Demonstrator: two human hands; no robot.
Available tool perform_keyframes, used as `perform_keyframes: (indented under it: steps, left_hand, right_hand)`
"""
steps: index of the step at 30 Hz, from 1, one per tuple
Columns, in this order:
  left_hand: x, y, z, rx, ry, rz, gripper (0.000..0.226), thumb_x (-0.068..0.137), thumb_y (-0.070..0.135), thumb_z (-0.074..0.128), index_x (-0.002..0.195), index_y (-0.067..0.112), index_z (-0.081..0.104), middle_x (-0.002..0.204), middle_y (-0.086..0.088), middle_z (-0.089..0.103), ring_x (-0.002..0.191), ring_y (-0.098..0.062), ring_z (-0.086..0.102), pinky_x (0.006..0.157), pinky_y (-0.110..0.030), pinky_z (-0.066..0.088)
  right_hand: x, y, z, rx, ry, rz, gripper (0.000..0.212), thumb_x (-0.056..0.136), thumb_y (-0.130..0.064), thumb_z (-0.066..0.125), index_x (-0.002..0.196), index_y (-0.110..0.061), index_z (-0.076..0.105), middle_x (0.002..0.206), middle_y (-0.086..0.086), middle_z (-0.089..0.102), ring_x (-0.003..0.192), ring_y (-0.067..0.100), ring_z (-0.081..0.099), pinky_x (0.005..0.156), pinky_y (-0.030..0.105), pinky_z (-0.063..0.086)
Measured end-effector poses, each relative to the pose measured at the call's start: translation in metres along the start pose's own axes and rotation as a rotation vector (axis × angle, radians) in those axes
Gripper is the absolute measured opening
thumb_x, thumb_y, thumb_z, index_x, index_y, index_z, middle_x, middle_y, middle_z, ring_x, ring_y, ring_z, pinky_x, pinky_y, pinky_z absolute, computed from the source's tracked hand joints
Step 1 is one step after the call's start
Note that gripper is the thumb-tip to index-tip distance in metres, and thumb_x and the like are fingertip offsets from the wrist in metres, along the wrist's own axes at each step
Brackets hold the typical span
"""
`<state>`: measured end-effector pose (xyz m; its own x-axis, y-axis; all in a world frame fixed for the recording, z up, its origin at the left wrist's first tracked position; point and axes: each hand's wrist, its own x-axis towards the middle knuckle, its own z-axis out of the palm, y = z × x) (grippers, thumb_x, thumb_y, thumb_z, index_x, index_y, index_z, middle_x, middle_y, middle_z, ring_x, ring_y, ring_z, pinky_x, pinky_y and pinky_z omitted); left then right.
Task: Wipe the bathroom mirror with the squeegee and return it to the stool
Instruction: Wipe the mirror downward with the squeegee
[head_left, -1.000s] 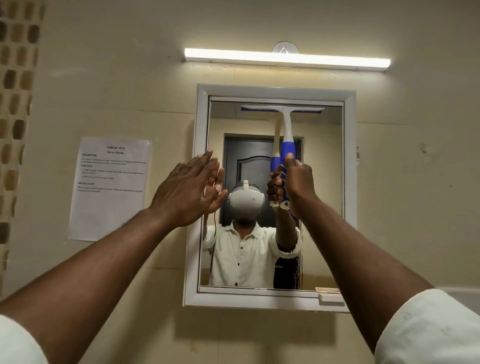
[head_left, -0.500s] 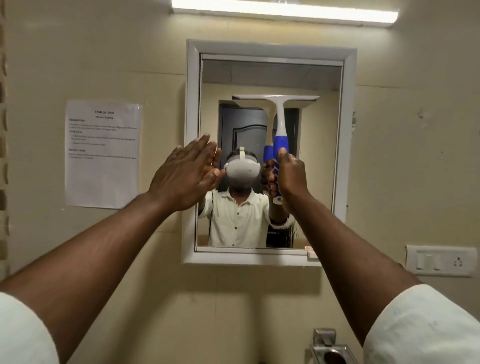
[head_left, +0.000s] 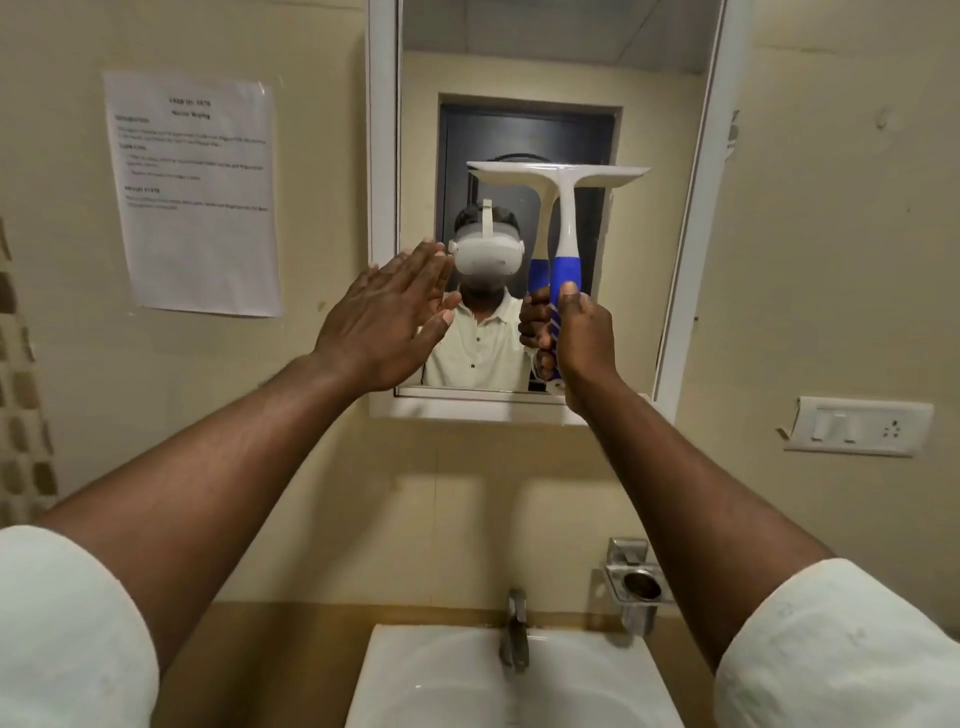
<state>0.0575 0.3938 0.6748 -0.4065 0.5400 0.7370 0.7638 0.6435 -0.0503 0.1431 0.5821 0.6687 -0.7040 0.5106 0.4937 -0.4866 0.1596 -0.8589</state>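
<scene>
The white-framed mirror (head_left: 691, 218) hangs on the cream wall ahead. My right hand (head_left: 584, 338) grips the blue handle of a white squeegee (head_left: 566, 208), whose blade lies flat across the glass about halfway down. My left hand (head_left: 387, 317) is raised with straight fingers at the mirror's left frame, near its lower corner; I cannot tell if it touches. The glass shows a person's reflection and a dark door. No stool is in view.
A printed paper sheet (head_left: 195, 192) is taped to the wall left of the mirror. A white washbasin (head_left: 415, 686) with a metal tap (head_left: 514, 634) sits below. A chrome holder (head_left: 636, 584) and a wall switch plate (head_left: 857, 426) are at the right.
The squeegee has slid down the glass from near the top to the middle. Both hands came lower on the mirror, and the view tilted down so the basin now shows.
</scene>
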Motion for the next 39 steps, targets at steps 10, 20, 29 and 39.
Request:
perform_keyframes:
  steps: [10, 20, 29, 39]
  left_hand:
    - [-0.038, 0.006, 0.032, -0.033, -0.077, -0.028, 0.063, 0.096, 0.046, 0.03, 0.149, 0.025, 0.004, 0.159, 0.008, 0.0, 0.146, -0.014, 0.005, 0.116, -0.037, 0.005]
    - [-0.072, 0.017, 0.064, -0.056, -0.186, -0.044, 0.065, 0.095, 0.046, 0.031, 0.15, 0.023, 0.005, 0.16, 0.006, -0.001, 0.146, -0.013, 0.001, 0.118, -0.038, 0.006]
    - [-0.099, 0.025, 0.089, -0.05, -0.268, -0.038, 0.065, 0.095, 0.046, 0.029, 0.15, 0.02, 0.007, 0.16, 0.003, -0.002, 0.146, -0.014, 0.003, 0.119, -0.038, 0.006]
    - [-0.109, 0.03, 0.091, -0.053, -0.282, -0.04, 0.064, 0.096, 0.045, 0.029, 0.15, 0.021, 0.006, 0.159, 0.005, -0.003, 0.146, -0.013, 0.001, 0.119, -0.037, 0.004]
  right_hand:
    - [-0.046, 0.052, -0.014, -0.108, 0.08, 0.074, 0.033, 0.1, -0.037, 0.034, 0.105, -0.009, 0.051, 0.064, 0.004, 0.047, 0.048, 0.011, 0.042, 0.043, 0.024, 0.037]
    - [-0.094, 0.105, -0.034, -0.134, 0.101, 0.166, 0.035, 0.1, -0.037, 0.034, 0.084, -0.01, 0.048, 0.061, 0.005, 0.046, 0.042, 0.012, 0.039, 0.04, 0.022, 0.033]
    - [-0.128, 0.139, -0.047, -0.162, 0.104, 0.252, 0.034, 0.1, -0.035, 0.035, 0.077, -0.014, 0.047, 0.058, 0.004, 0.046, 0.039, 0.009, 0.039, 0.04, 0.022, 0.034]
    - [-0.145, 0.148, -0.052, -0.219, 0.11, 0.28, 0.036, 0.1, -0.036, 0.034, 0.074, -0.015, 0.047, 0.059, 0.004, 0.047, 0.043, 0.012, 0.04, 0.042, 0.025, 0.035]
